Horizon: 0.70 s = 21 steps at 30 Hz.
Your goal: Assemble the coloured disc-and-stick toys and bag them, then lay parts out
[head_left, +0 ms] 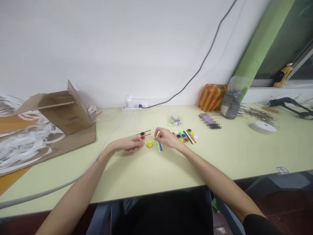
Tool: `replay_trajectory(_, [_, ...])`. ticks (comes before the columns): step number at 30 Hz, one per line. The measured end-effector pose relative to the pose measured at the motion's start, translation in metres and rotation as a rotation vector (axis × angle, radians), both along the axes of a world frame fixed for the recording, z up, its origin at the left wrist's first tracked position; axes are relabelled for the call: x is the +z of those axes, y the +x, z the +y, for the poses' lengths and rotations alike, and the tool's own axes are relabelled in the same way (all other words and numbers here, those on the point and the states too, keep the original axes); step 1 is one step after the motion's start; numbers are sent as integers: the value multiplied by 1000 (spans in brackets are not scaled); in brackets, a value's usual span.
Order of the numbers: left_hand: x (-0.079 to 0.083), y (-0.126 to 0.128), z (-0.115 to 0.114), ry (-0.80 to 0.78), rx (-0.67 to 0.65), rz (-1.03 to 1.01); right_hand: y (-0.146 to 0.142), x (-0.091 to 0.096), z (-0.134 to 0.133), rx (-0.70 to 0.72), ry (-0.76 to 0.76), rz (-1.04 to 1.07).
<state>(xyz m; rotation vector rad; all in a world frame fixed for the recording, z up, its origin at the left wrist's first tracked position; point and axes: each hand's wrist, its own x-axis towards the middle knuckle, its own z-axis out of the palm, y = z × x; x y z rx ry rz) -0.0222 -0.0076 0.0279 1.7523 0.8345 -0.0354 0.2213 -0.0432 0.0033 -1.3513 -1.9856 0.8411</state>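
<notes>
A thin yellow plastic pointer [152, 141] spans the gap between my two hands, just over a round yellow disc [149, 145] on the table. My right hand [165, 137] pinches its right end between thumb and fingertips. Closed fingers of my left hand [133, 143] meet its left end, though the exact grip is partly hidden. Beyond the left hand lie a red disc with a red arrow [146, 134] and a black disc with a black arrow [142, 133]. Under the right hand are green, white and blue pointers [160, 147] and a clear-edged disc [166, 146].
Several coloured discs [181, 136] and pointers sit right of my hands, with a small bag of parts [174, 121] behind. A cardboard box [66, 111] and white ribbon [31, 140] occupy the left. A phone [210, 121], striped bag [211, 98] and white roll [264, 127] lie right.
</notes>
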Motion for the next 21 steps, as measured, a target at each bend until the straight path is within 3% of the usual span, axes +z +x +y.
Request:
replay_trajectory(9, [-6, -3, 5, 1, -46, 85, -7, -9, -1, -1, 37, -75])
replay_trajectory(21, [-10, 7, 3, 211, -47, 194, -16, -3, -11, -20, 77, -220])
